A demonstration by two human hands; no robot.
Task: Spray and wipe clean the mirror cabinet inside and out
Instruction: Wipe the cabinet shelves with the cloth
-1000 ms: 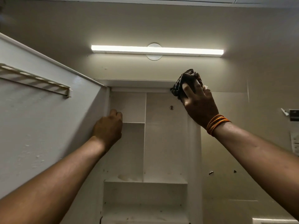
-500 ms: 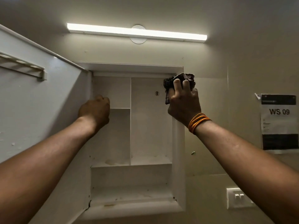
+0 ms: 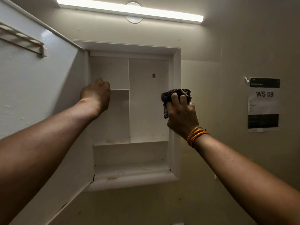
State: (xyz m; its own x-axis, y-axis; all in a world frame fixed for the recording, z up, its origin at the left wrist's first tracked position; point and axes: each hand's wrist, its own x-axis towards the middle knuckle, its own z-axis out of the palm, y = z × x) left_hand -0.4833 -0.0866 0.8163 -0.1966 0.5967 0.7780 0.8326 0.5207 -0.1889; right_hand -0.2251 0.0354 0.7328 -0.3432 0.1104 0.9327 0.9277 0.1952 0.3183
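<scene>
Dark checked cloth (image 3: pixel 176 95), bunched, is gripped in the right hand (image 3: pixel 181 116); the fingers (image 3: pixel 175 99) curl over it and press it against the right-hand front frame of the mirror cabinet (image 3: pixel 176 75), roughly at mid-height. Orange cord bands (image 3: pixel 195 135) circle the right wrist.

The left hand (image 3: pixel 97 93) sits at the left inner edge of the cabinet, beside the hinge side, level with the small upper shelf (image 3: pixel 119 90). Its fingers are curled, but what they close on, if anything, cannot be told from this angle.

The cabinet is recessed in the wall and stands open. Its door (image 3: pixel 37 88) swings out to the left, with a slotted rack (image 3: pixel 22 41) fixed to the inner face. Inside, a vertical divider (image 3: pixel 129 101) splits the upper part into two bays; a full-width shelf (image 3: pixel 129 142) runs below them. Brownish marks show on the bottom ledge (image 3: pixel 113 177).

A lit strip light (image 3: pixel 129 11) is mounted above the cabinet. A paper notice (image 3: pixel 263 104) reading "WS 09" is stuck to the wall on the right.
</scene>
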